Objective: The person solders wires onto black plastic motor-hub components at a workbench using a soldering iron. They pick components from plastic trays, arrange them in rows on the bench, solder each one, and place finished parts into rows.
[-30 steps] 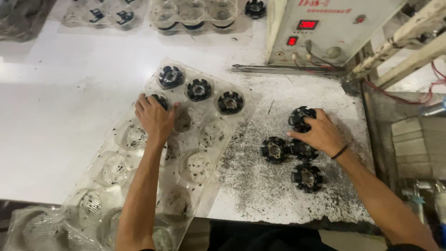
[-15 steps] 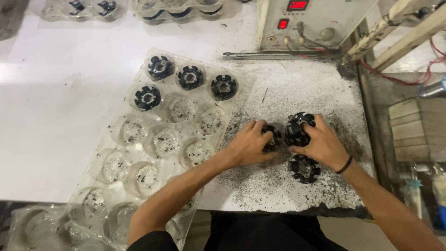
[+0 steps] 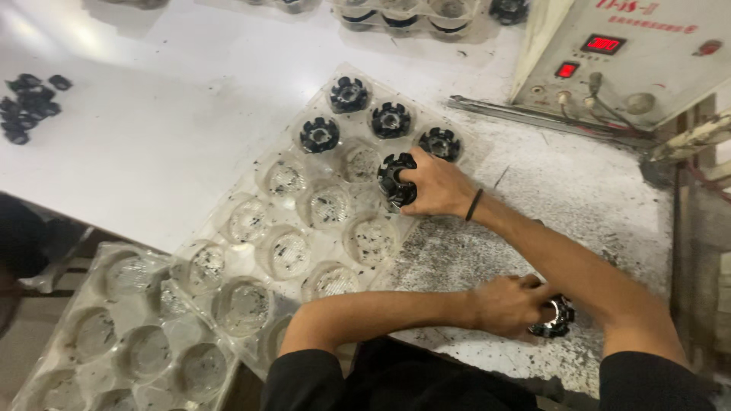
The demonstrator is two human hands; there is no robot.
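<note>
My arms are crossed. My right hand (image 3: 430, 183), with a dark band on its wrist, grips a black round toothed part (image 3: 394, 179) over a well of the clear plastic tray (image 3: 228, 221), just below the filled top wells. Several black parts (image 3: 349, 93) sit in those wells. My left hand (image 3: 506, 304) reaches under the right arm to the near right of the table. It is closed on another black round part (image 3: 556, 320) that rests on the speckled white tabletop (image 3: 579, 198).
A beige machine with red displays (image 3: 632, 53) stands at the back right, with a metal bar (image 3: 533, 118) in front of it. A second clear tray (image 3: 129, 335) overhangs the near left edge. Small black pieces (image 3: 27, 103) lie at far left. More trays (image 3: 403, 11) line the back.
Both hands were on the cluster of black parts at the right. My right hand has carried one left to the tray, crossing over the left arm. My left hand stays on another part.
</note>
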